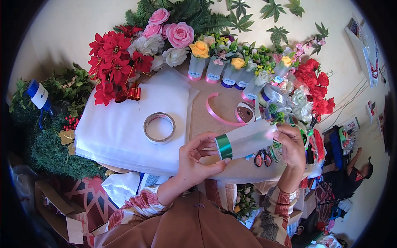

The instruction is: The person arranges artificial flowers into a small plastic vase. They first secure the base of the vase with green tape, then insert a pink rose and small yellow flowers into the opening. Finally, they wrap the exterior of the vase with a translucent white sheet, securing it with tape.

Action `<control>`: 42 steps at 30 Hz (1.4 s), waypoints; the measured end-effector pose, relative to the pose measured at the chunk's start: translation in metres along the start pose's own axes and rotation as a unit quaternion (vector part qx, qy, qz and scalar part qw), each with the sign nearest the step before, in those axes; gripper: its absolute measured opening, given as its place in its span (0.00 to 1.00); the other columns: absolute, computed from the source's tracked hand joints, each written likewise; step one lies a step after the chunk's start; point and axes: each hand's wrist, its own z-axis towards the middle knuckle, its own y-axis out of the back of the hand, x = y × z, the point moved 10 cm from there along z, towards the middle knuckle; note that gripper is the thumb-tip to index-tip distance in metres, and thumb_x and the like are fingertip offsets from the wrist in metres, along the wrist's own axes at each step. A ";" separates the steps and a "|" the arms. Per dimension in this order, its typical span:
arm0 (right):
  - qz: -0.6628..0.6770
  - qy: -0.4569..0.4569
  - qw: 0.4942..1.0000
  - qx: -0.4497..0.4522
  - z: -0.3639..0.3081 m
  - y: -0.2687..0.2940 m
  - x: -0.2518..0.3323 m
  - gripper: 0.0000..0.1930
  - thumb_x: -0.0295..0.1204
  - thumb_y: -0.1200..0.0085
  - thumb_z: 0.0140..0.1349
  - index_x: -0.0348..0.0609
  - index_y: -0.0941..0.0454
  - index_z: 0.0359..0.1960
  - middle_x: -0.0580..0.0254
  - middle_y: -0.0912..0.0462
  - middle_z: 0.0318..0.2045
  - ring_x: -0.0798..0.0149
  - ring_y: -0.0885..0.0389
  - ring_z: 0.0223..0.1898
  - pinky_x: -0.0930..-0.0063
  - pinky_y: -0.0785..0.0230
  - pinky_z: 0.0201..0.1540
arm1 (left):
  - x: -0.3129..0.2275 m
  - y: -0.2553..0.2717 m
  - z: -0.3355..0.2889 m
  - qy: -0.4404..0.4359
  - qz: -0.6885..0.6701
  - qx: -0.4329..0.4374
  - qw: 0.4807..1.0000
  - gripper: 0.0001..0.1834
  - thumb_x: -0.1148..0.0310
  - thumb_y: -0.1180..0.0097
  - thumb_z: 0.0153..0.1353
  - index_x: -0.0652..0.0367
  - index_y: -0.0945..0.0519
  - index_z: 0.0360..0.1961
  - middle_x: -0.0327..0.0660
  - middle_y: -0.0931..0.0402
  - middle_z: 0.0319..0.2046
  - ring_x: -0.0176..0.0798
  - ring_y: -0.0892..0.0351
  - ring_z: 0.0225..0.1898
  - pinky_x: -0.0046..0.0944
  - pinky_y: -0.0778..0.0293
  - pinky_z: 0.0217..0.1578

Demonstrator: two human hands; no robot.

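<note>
A translucent white flower sleeve (250, 137) with a shiny green ribbon band (224, 146) lies tilted between my hands, above the table's front edge. My left hand (198, 159) curls round the banded end, thumb against its lower edge. At the mouth of the sleeve, my right hand (290, 142) pinches the other end, where a bit of pale pink and green foliage shows. Beyond it lie a brown ribbon spool (245, 112) and a loose curl of pink ribbon (217, 113). Scissors with red and black handles (263, 158) rest just below the sleeve.
A tape roll (159, 128) sits on stacked white sheets (120, 132) at the left. Several small bouquets in banded sleeves (197, 68) line the back, beside red poinsettias (115, 53) and pink roses (180, 35). An open cardboard box (62, 211) stands lower left. Another person (349, 177) is at far right.
</note>
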 end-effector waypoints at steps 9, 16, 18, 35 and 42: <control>0.014 0.002 1.000 -0.005 0.000 -0.001 0.000 0.06 0.22 0.45 0.52 0.30 0.21 0.31 0.60 0.23 0.30 0.72 0.27 0.31 0.79 0.36 0.36 | 0.000 0.001 0.001 0.000 -0.007 0.004 1.000 0.33 0.81 0.36 0.37 0.67 0.33 0.49 0.46 0.26 0.42 0.37 0.23 0.43 0.37 0.24 0.45; -0.129 0.047 0.990 -0.023 -0.002 0.000 0.008 0.09 0.28 0.47 0.57 0.35 0.21 0.37 0.58 0.24 0.42 0.68 0.27 0.41 0.79 0.37 0.42 | 0.001 0.002 0.001 0.003 -0.029 -0.007 1.000 0.32 0.81 0.36 0.39 0.67 0.33 0.49 0.46 0.27 0.44 0.36 0.25 0.45 0.38 0.24 0.45; -0.237 0.112 0.958 -0.119 -0.011 0.011 0.032 0.10 0.29 0.48 0.59 0.37 0.22 0.39 0.58 0.25 0.45 0.68 0.28 0.44 0.78 0.37 0.44 | 0.001 0.007 0.002 0.005 -0.044 -0.030 0.999 0.32 0.81 0.36 0.41 0.66 0.34 0.50 0.46 0.27 0.44 0.37 0.25 0.45 0.38 0.25 0.46; 0.070 0.122 0.981 -0.133 -0.032 -0.061 -0.013 0.21 0.19 0.46 0.53 0.40 0.37 0.49 0.62 0.31 0.43 0.70 0.31 0.44 0.78 0.41 0.46 | 0.052 -0.028 -0.013 0.272 -0.411 0.034 0.870 0.26 0.58 0.54 0.63 0.62 0.41 0.56 0.49 0.32 0.50 0.48 0.26 0.49 0.37 0.26 0.50; 0.080 0.236 0.954 -0.167 -0.028 -0.039 0.030 0.25 0.21 0.43 0.51 0.40 0.39 0.50 0.62 0.32 0.42 0.67 0.32 0.45 0.75 0.42 0.47 | 0.062 -0.031 -0.023 0.312 -0.426 0.038 0.849 0.30 0.52 0.53 0.62 0.66 0.39 0.55 0.52 0.29 0.46 0.49 0.24 0.45 0.36 0.23 0.45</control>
